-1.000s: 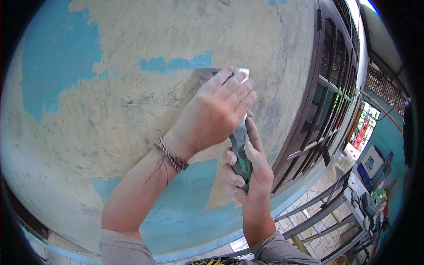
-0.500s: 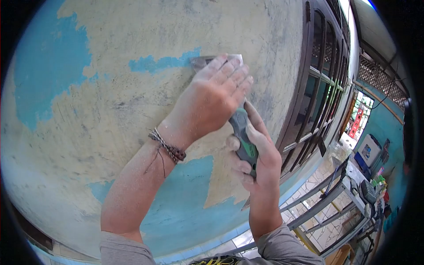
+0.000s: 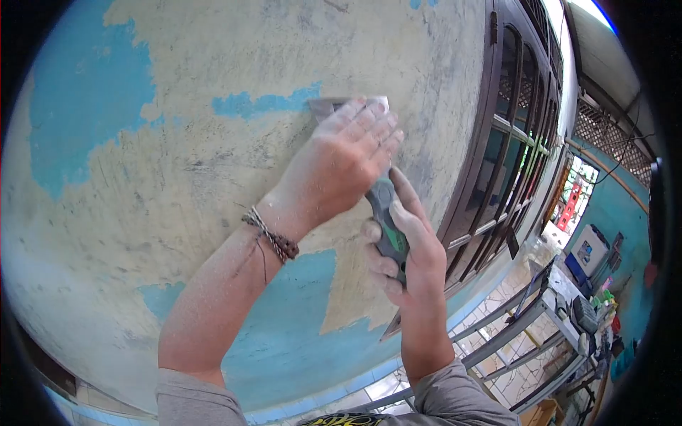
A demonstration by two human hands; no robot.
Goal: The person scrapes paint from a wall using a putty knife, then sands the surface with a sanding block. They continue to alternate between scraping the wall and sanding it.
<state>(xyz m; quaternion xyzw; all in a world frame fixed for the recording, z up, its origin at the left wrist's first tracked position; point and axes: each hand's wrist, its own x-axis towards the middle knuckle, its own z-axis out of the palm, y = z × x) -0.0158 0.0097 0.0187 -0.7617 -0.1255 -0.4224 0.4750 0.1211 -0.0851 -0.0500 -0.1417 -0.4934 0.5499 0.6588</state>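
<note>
Two bare hands: one left hand (image 3: 339, 169) and one right hand (image 3: 420, 248). Two grey sleeves (image 3: 195, 399), one per arm. One scraper (image 3: 388, 226). One nearby wall (image 3: 206, 206), its upper part showing one large blue patch (image 3: 89, 106) and one narrow blue strip (image 3: 263, 104). One barred window (image 3: 490, 163) close by. One red object (image 3: 569, 207) farther off. Cord bracelets (image 3: 272, 236) circle one wrist; whether one or two is unclear.

"Where was the window (image 3: 502, 126)?"
"In the wall (image 3: 177, 213), toward the right."
"And the surface (image 3: 566, 325)?"
"Lower right, past the window, with small things (image 3: 584, 314), perhaps tools, on it."
</note>
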